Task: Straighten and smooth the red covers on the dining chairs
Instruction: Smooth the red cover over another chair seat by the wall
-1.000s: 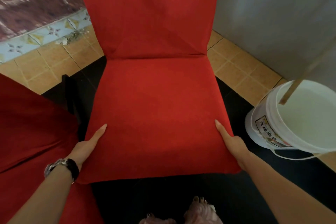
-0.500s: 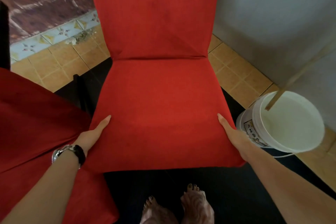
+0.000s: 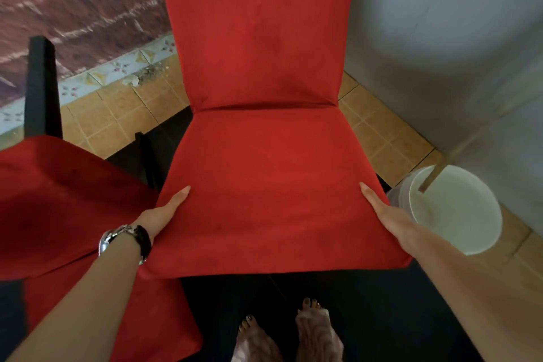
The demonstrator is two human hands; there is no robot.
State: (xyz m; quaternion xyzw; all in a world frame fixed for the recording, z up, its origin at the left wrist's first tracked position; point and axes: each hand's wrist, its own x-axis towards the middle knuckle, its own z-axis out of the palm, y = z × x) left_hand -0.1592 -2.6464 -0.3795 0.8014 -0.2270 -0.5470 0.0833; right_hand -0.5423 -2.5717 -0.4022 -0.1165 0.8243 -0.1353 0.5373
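A dining chair in a red cover (image 3: pixel 264 173) stands straight ahead of me, its seat and backrest lying flat. My left hand (image 3: pixel 163 213), with a watch on the wrist, grips the seat's left edge, thumb on top and fingers hidden under the fabric. My right hand (image 3: pixel 382 209) holds the seat's right edge the same way. A second chair in a red cover (image 3: pixel 58 200) stands to the left, its cloth creased and sagging.
A white bucket (image 3: pixel 458 209) with a wooden stick in it stands on the floor close to the seat's right side. A grey wall runs behind it. Tiled floor and a brick wall lie at the back left. My bare feet (image 3: pixel 293 332) are below the seat's front.
The view has pulled back and tilted down, so more of the left chair and my feet show. Both hands stay on the seat's side edges.
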